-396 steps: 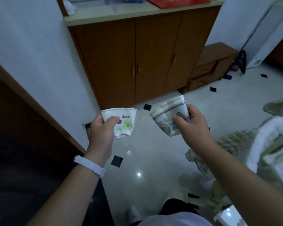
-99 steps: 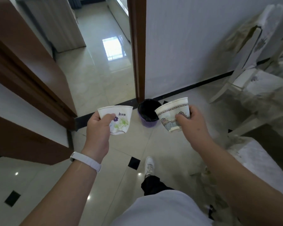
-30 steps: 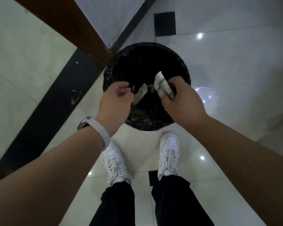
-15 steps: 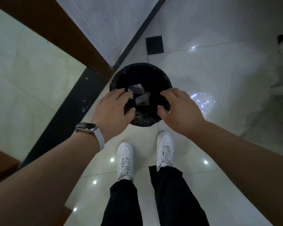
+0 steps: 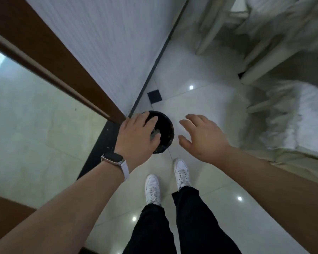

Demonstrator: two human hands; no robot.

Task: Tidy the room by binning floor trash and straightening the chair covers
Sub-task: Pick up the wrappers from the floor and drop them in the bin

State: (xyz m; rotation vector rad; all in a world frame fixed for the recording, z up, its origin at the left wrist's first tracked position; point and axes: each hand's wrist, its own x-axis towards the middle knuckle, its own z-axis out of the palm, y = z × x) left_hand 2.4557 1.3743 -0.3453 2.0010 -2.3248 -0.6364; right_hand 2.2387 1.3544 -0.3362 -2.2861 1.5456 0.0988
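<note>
At the black-lined bin (image 5: pixel 170 133) by the door frame (image 5: pixel 66 70), I see the left hand (image 5: pixel 138 136) and right hand (image 5: pixel 204 139) empty, fingers loosely spread; pale crumpled trash (image 5: pixel 155 134) lies inside it. I judge binning done; the rumpled chair covers (image 5: pixel 286 121) await straightening.

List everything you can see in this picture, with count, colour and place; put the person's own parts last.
bin: one, black, on the floor, centre
paper scraps: count unclear, greyish, inside the bin
door frame: one, brown, left
tile inset: at least one, black, beyond the bin
chair covers: count unclear, whitish, right, blurred
watch: one, dark with white strap, left wrist
shoes: two, white, below the bin
left hand: one, open, over the bin
right hand: one, open, beside the bin
</note>
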